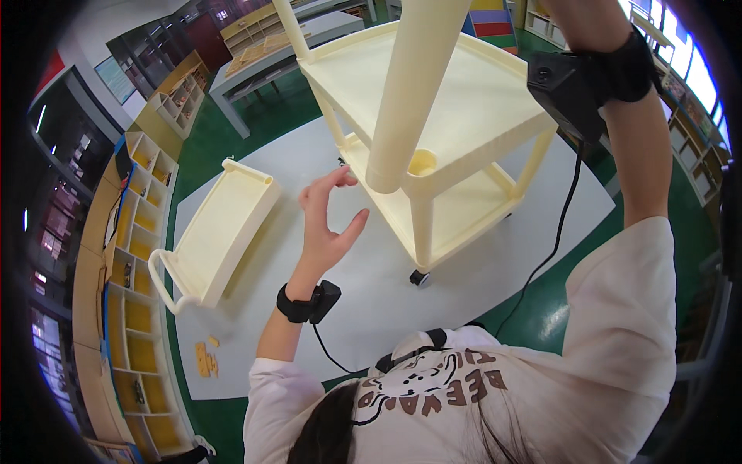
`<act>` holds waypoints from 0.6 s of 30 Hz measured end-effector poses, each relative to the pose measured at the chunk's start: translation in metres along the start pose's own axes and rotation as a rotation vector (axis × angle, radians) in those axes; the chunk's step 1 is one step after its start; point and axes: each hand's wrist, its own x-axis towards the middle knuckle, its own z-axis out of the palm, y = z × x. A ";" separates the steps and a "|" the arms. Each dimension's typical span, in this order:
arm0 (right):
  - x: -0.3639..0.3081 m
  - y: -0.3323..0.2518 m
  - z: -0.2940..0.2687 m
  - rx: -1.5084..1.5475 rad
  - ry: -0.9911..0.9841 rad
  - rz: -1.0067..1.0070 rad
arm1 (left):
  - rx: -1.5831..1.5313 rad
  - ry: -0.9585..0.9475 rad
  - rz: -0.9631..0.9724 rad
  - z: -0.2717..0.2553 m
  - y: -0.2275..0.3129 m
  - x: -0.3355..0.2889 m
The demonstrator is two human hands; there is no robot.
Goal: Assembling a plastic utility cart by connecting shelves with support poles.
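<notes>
A cream plastic tube (413, 93) slants down from the top edge, its lower end beside the round corner socket (423, 162) of a cream tiered cart (479, 100). My left hand (331, 224) is open, fingers and thumb apart, left of the tube's lower end and apart from it. Nothing is in that hand. My right arm (638, 155) reaches up, and only the base of my right hand (589, 23) shows at the top edge; its fingers are out of the picture. Another upright post (291, 29) stands at the cart's far left corner.
A cream tray with a looped handle (226, 224) lies left on the pale work surface (309, 340). Small wooden pieces (204, 360) sit near its lower left edge. Cables (568, 209) hang from my wrist devices. Shelves (141, 309) line the left side; the cart has casters (419, 277).
</notes>
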 end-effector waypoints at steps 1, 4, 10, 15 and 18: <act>0.005 0.015 -0.008 -0.023 0.064 0.012 | -0.253 0.023 -0.145 0.003 -0.011 -0.012; 0.001 0.034 -0.016 -0.007 0.200 0.058 | -0.678 0.007 -0.326 0.019 -0.027 -0.028; 0.007 0.024 -0.034 -0.012 0.201 0.071 | -0.879 -0.293 -0.372 0.045 -0.030 -0.030; 0.000 0.012 -0.039 0.047 0.214 0.099 | -0.907 -0.466 -0.303 0.071 -0.026 -0.013; 0.002 0.016 -0.042 0.026 0.181 0.079 | -0.983 -0.604 -0.359 0.073 -0.023 -0.002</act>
